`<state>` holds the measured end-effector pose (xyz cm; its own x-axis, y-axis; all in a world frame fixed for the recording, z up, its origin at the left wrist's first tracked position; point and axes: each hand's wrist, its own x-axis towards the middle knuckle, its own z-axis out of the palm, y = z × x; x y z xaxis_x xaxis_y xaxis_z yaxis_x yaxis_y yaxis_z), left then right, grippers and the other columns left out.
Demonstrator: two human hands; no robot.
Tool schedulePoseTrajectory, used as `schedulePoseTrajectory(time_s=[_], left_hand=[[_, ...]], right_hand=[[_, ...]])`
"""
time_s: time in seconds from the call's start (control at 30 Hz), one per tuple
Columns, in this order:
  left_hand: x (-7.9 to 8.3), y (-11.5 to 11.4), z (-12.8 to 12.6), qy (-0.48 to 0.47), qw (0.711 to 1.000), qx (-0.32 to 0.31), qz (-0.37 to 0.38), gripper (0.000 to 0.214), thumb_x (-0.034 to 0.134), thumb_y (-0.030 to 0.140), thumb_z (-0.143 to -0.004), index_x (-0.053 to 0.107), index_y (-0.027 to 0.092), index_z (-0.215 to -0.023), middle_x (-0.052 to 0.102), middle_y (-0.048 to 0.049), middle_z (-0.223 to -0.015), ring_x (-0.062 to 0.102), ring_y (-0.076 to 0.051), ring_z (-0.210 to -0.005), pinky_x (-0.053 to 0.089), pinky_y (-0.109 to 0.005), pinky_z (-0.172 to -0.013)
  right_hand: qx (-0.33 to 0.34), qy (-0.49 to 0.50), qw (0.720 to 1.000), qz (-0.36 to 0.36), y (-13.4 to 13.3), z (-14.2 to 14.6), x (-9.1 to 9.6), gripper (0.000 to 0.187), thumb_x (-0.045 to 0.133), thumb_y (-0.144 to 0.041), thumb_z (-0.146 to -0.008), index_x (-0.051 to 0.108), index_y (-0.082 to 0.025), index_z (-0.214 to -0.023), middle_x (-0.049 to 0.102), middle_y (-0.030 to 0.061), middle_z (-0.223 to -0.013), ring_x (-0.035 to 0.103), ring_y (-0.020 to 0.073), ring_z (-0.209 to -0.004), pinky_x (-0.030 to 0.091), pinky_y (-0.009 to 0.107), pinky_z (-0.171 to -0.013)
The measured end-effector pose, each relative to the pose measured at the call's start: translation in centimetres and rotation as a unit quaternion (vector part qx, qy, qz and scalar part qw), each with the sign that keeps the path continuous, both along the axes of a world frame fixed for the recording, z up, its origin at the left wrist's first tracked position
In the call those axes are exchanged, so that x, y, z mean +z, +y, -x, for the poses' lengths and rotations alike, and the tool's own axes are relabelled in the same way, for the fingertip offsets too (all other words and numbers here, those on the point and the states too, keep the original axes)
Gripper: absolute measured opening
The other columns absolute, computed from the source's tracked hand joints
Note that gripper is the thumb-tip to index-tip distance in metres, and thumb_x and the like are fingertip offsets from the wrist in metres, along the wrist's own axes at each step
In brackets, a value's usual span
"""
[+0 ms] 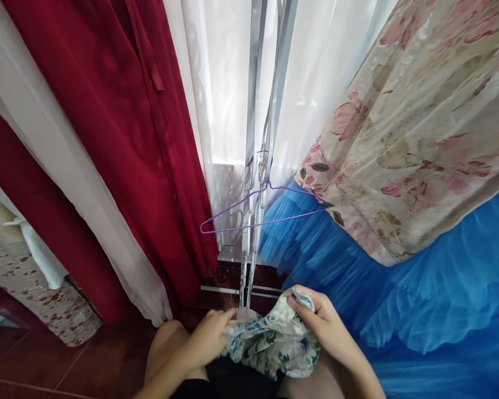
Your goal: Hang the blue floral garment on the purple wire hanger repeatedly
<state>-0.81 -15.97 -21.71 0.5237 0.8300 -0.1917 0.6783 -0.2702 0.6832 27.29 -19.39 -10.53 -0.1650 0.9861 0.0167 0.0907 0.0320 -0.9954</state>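
Note:
A bunched white garment with a blue and green floral print (274,343) lies over my lap, held up between both hands. My left hand (212,335) is closed on its left edge; the fingertips are partly hidden and a little blurred. On the other side my right hand (316,313) pinches the garment's upper edge, thumb on top. Above the cloth, a bare purple wire hanger (266,206) hangs on a silver metal rack (253,221), apart from both hands.
Dark red curtain-like cloth (133,138) and white cloth hang at left. A cream floral garment (416,144) and blue ruffled tulle (424,299) hang close on the right. White sheer fabric (228,83) is behind the rack. Dark red tiles (83,371) cover the floor.

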Motion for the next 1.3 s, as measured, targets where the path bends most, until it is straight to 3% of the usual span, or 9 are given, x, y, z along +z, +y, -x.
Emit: schedulePoseTrajectory(time_s=[0.13, 0.27, 0.4, 0.5, 0.7, 0.9, 1.1, 1.2, 1.3], left_hand=[[3.1, 5.8, 5.2, 0.078, 0.985, 0.028, -0.149, 0.035, 0.044, 0.007, -0.074, 0.074, 0.021, -0.083, 0.066, -0.0082, -0.099, 0.055, -0.024, -0.094, 0.041, -0.038, -0.088], [9.0, 10.7, 8.6, 0.093, 0.954, 0.051, -0.281, 0.039, 0.047, 0.012, -0.082, 0.077, 0.026, -0.101, 0.069, -0.0081, -0.109, 0.054, -0.027, -0.104, 0.037, -0.044, -0.093], [14.9, 14.0, 7.8, 0.068, 0.915, 0.073, -0.390, 0.039, 0.043, 0.018, -0.092, 0.073, 0.030, -0.114, 0.069, -0.0035, -0.129, 0.041, -0.034, -0.133, 0.026, -0.056, -0.104], [17.6, 15.9, 5.5, 0.020, 0.907, 0.090, -0.410, 0.037, 0.039, 0.018, -0.093, 0.072, 0.025, -0.108, 0.065, -0.0051, -0.137, 0.035, -0.036, -0.142, 0.024, -0.059, -0.109], [18.9, 16.4, 0.5, -0.135, 0.906, 0.040, -0.399, 0.031, 0.046, 0.012, -0.083, 0.064, 0.020, -0.107, 0.068, -0.0064, -0.114, 0.063, -0.023, -0.104, 0.047, -0.035, -0.093], [18.5, 15.1, -1.1, -0.179, 0.844, 0.124, -0.490, 0.032, 0.059, 0.018, -0.082, 0.059, 0.018, -0.114, 0.063, -0.0057, -0.104, 0.061, -0.018, -0.083, 0.049, -0.029, -0.082], [18.7, 15.0, -1.5, -0.170, 0.845, 0.095, -0.498, 0.011, 0.058, 0.020, -0.086, 0.064, 0.018, -0.095, 0.065, -0.0028, -0.089, 0.061, -0.017, -0.080, 0.048, -0.027, -0.079], [19.2, 15.3, -0.3, -0.157, 0.842, 0.121, -0.503, 0.013, 0.059, 0.025, -0.087, 0.068, 0.019, -0.094, 0.068, -0.0037, -0.091, 0.063, -0.018, -0.083, 0.047, -0.028, -0.081], [19.3, 16.1, 2.0, -0.173, 0.855, 0.157, -0.463, 0.019, 0.062, 0.035, -0.088, 0.070, 0.019, -0.095, 0.072, -0.0042, -0.093, 0.065, -0.020, -0.086, 0.048, -0.030, -0.083]], right_hand=[[0.019, -0.076, 0.997, -0.007, 2.3, -1.8, 1.7, 0.031, 0.068, -0.048, -0.089, 0.065, -0.017, -0.083, 0.058, -0.0006, -0.071, 0.048, 0.0137, -0.063, 0.037, 0.026, -0.059], [0.012, -0.183, 0.980, -0.073, 6.8, -3.4, 3.8, 0.034, 0.075, -0.041, -0.080, 0.071, -0.019, -0.106, 0.072, 0.0056, -0.094, 0.063, 0.0216, -0.081, 0.047, 0.030, -0.071], [-0.117, -0.263, 0.939, -0.189, 12.9, -4.6, 4.7, 0.053, 0.075, -0.037, -0.074, 0.069, -0.019, -0.124, 0.071, 0.0107, -0.121, 0.065, 0.0292, -0.105, 0.049, 0.036, -0.089], [-0.133, -0.338, 0.910, -0.201, 16.1, -4.4, 3.9, 0.032, 0.062, -0.039, -0.083, 0.076, -0.014, -0.098, 0.076, 0.0115, -0.094, 0.067, 0.0290, -0.088, 0.048, 0.035, -0.078], [-0.094, -0.374, 0.898, -0.212, 13.6, -3.1, 1.5, 0.027, 0.053, -0.031, -0.091, 0.074, -0.017, -0.084, 0.073, 0.0087, -0.076, 0.066, 0.0245, -0.073, 0.044, 0.031, -0.066], [-0.249, -0.329, 0.867, -0.281, 9.4, -7.4, 2.7, 0.059, 0.053, -0.033, -0.093, 0.049, -0.021, -0.151, 0.076, 0.0092, -0.108, 0.069, 0.0239, -0.079, 0.051, 0.035, -0.080], [-0.296, -0.421, 0.817, -0.261, 11.3, -10.1, 5.6, 0.042, 0.048, -0.041, -0.098, 0.071, -0.018, -0.124, 0.078, 0.0144, -0.098, 0.071, 0.0302, -0.082, 0.048, 0.036, -0.076], [-0.252, -0.398, 0.850, -0.237, 11.9, -10.0, 7.4, 0.043, 0.051, -0.047, -0.096, 0.074, -0.015, -0.080, 0.071, 0.0105, -0.070, 0.065, 0.0254, -0.069, 0.046, 0.033, -0.068], [-0.165, -0.219, 0.951, -0.141, 11.2, -10.0, 8.7, 0.042, 0.065, -0.054, -0.087, 0.070, -0.014, -0.074, 0.069, 0.0074, -0.067, 0.063, 0.0220, -0.065, 0.048, 0.033, -0.066]])
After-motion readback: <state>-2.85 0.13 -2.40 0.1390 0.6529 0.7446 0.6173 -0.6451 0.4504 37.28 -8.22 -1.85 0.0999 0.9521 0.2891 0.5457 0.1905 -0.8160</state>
